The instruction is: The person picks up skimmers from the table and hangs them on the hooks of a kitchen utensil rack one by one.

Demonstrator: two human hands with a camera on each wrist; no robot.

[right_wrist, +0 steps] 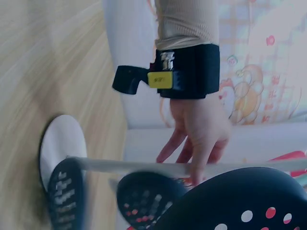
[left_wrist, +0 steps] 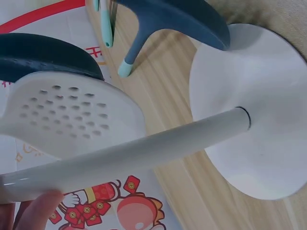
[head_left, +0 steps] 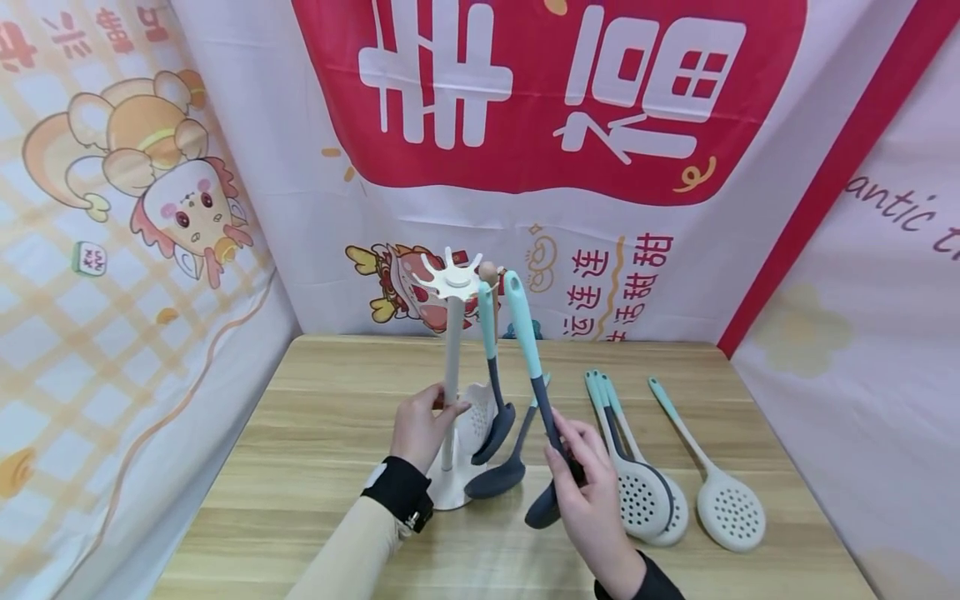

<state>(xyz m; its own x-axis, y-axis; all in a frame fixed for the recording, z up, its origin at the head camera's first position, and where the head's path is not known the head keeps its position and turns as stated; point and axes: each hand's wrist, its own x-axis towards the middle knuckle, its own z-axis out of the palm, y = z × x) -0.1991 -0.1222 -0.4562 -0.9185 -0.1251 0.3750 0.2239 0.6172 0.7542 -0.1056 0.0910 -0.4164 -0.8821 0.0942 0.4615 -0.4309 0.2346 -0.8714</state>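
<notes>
In the head view, my left hand grips the pale pole of the white utensil stand, which has a pronged top. My right hand holds a dark skimmer by its lower end, with the turquoise handle pointing up beside the prongs. Its dark head, with round holes, looms large in the right wrist view. A white perforated skimmer and a dark perforated utensil hang at the stand. A dark slotted spoon stands low, its head over the base.
To the right on the wooden table lie several pale perforated skimmers, overlapping, with one more skimmer apart from them. Printed cloth hangs behind the table and along both sides.
</notes>
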